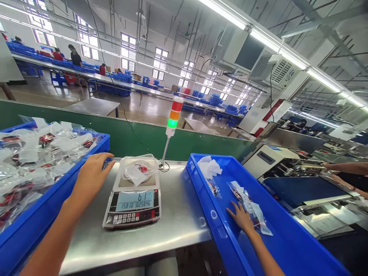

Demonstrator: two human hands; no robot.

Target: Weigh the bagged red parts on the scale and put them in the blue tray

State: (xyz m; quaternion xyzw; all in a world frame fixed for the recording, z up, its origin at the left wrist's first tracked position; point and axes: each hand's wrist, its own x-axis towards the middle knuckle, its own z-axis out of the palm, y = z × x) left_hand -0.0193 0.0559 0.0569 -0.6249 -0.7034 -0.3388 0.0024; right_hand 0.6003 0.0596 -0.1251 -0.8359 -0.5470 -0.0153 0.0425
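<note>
A digital scale (132, 216) stands on the metal bench, a clear plastic bag (138, 171) with small red parts and a white slip lying on its pan. My left hand (93, 174) hovers between the scale and the left bin, fingers stretched out, holding nothing. Inside the right-hand blue bin (220, 226), my right hand (243, 217) is spread open beside several plastic bags (251, 209) of parts; whether it touches them I cannot tell. Heaped in the left blue bin (100, 147) are many similar bags (46, 153).
Behind the scale rises a signal tower (173, 117), its green lamp lit. A green partition (138, 140) runs along the bench's back. At right, a machine with a dark belt (299, 188) has another person's arms (345, 170) beside it.
</note>
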